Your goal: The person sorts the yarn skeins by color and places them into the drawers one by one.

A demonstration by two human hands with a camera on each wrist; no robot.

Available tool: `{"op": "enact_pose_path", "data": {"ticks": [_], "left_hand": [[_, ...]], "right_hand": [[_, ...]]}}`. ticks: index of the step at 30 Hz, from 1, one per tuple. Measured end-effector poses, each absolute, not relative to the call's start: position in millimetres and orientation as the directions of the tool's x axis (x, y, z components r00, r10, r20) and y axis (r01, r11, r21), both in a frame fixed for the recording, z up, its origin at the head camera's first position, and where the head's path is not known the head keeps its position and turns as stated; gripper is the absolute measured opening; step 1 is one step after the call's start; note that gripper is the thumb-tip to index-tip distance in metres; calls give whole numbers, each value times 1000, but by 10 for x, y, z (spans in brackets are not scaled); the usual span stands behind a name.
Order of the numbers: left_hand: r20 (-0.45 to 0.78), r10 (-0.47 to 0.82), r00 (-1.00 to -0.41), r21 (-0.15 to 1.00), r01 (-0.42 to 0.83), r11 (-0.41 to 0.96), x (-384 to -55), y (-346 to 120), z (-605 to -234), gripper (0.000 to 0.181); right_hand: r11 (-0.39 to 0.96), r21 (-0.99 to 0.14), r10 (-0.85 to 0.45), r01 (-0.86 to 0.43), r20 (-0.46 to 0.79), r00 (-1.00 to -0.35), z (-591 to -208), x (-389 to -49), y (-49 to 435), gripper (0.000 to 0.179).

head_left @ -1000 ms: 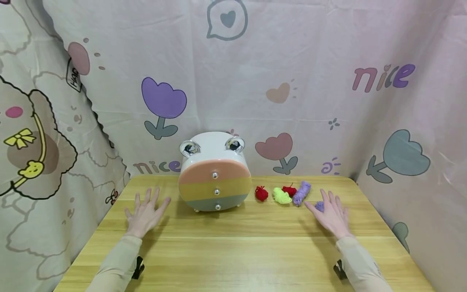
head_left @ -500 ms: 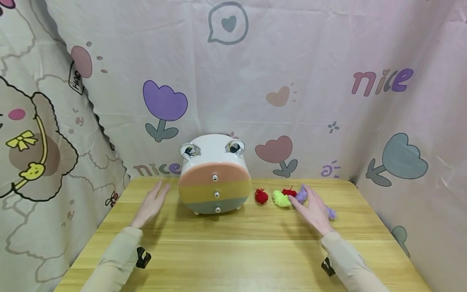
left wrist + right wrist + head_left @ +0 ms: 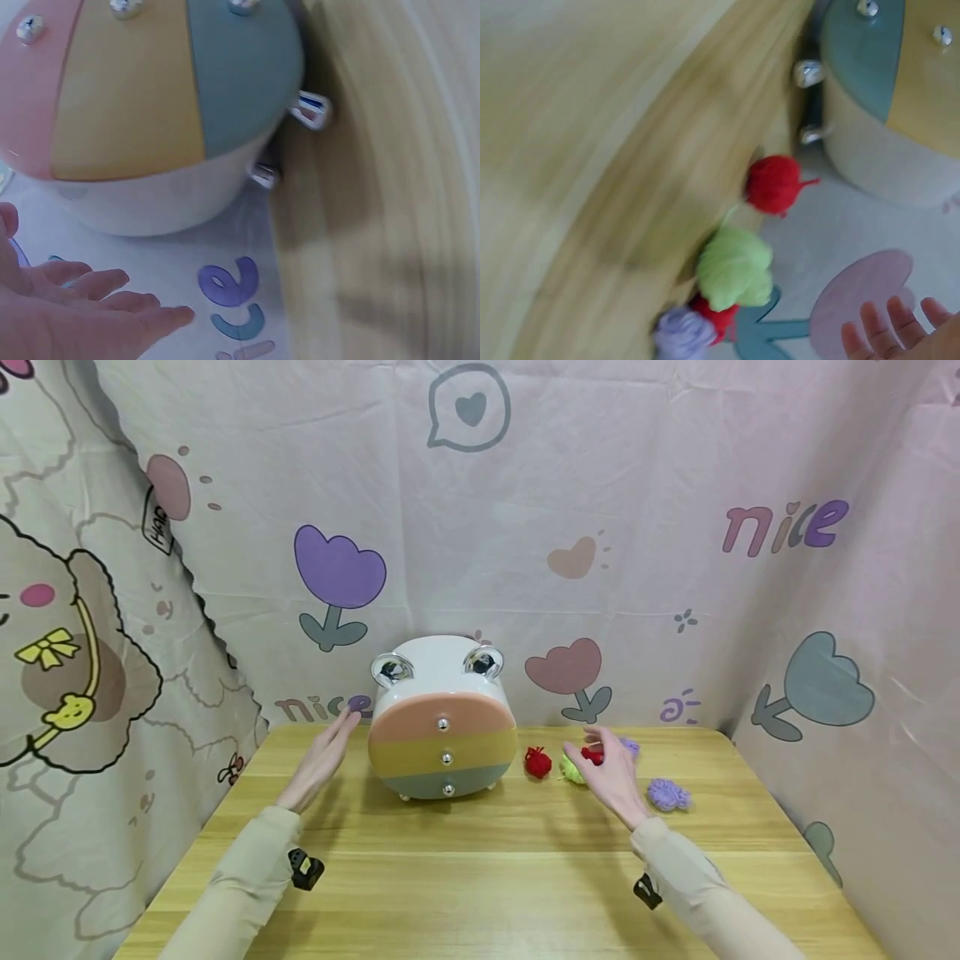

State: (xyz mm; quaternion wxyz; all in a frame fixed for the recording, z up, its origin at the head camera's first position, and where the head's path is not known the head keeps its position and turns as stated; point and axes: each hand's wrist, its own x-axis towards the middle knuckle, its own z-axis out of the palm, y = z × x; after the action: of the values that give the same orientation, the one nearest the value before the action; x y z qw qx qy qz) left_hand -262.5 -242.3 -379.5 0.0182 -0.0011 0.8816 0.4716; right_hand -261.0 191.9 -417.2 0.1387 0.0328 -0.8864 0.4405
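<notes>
My left hand (image 3: 318,768) is held beside the left side of a frog-shaped drawer box (image 3: 408,747), its fingers extended and nothing in it. The box is white with pink, yellow and grey-blue drawer fronts, silver knobs and two silver eyes. In the left wrist view, fingers (image 3: 112,300) show apart from the box's white side. My right hand (image 3: 615,781) hovers at the yarn with fingers loosely bent, holding nothing. It partly hides a lime yarn bundle (image 3: 733,266), a red one (image 3: 716,316) and a purple one (image 3: 682,334).
A red yarn ball (image 3: 537,762) sits between the box and the lime bundle. Another purple yarn bundle (image 3: 668,795) lies on the wooden table (image 3: 480,893) to the right of my right hand. A printed curtain (image 3: 480,560) hangs behind and on both sides.
My right hand has moved left across the purple yarn toward the lime bundle, uncovering the right-hand purple bundle. My left hand has turned and moved right, nearer the box, its fingers closer together.
</notes>
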Motion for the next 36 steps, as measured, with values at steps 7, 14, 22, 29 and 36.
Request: {"op": "enact_pose_path", "data": {"ticks": [7, 14, 22, 29, 36], "left_hand": [[51, 28, -998, 864, 58, 500, -2635, -2312, -3618, 77], [63, 10, -998, 886, 60, 460, -2631, -2205, -3479, 73], [60, -51, -997, 908, 33, 418, -2656, -2120, -3381, 68], [50, -91, -995, 927, 12, 374, -2654, -2072, -3355, 64], [68, -128, -989, 924, 15, 382, -2667, -2040, -3366, 58]], "right_hand": [[527, -807, 54, -268, 346, -937, -4019, -2603, 1626, 45], [470, -823, 47, -320, 385, -922, -3910, -2583, 1305, 33], [404, -821, 6, -404, 444, -896, -3828, -2592, 996, 26], [343, -814, -42, -469, 486, -873, -3779, -2600, 710, 21], [296, -812, -71, -503, 506, -859, -3776, -2619, 457, 22]]}}
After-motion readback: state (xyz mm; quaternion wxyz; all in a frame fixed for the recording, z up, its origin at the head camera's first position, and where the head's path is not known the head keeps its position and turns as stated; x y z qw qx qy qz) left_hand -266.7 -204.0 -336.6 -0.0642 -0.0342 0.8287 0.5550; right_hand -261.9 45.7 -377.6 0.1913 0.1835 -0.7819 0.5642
